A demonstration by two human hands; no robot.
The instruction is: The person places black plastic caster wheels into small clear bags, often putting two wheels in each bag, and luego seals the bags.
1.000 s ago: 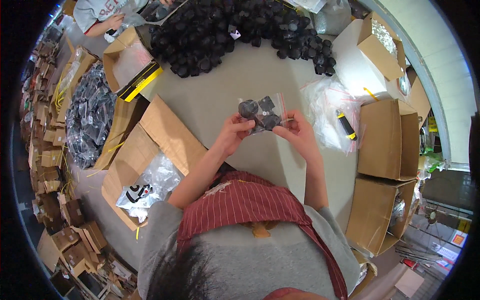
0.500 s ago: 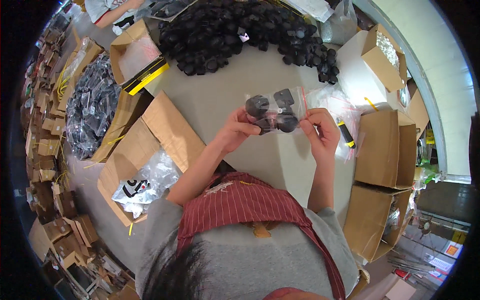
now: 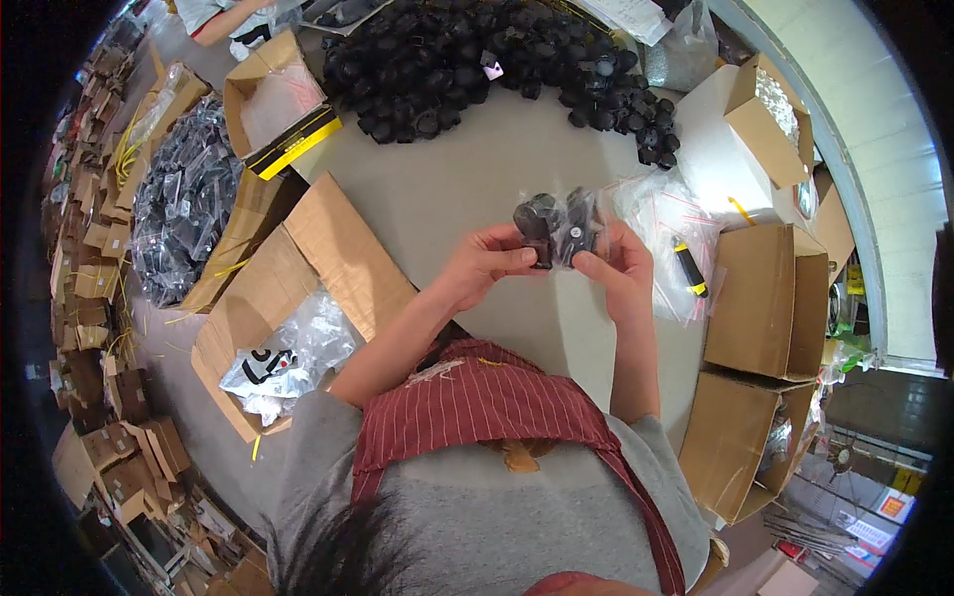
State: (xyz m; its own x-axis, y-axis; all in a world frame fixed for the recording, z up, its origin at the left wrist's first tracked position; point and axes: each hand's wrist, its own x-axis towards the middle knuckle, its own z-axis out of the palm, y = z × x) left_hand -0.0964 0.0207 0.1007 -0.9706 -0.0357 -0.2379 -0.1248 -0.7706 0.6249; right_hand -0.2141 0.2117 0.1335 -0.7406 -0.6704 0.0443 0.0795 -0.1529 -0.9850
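Observation:
Over the middle of the grey table, both hands grip a clear plastic bag with several black plastic parts inside. The bag's left side is pinched between thumb and fingers of my left hand. On its right side, my right hand closes round the plastic, thumb in front. The parts look rounded and bunched together, and their exact kind cannot be made out. Just right of my right hand lie flat clear zip bags with red seal lines. A black and yellow cutter rests on them.
A large heap of black parts covers the table's far side. Packed bags fill a carton at left, beside an open carton holding plastic film. Cartons stand along the right edge. Another person's arm shows at far left.
The bag has been drawn in and bunched, with its parts pushed closer together. My right hand has shifted from the red-lined edge to the bag's side, nearer my left hand.

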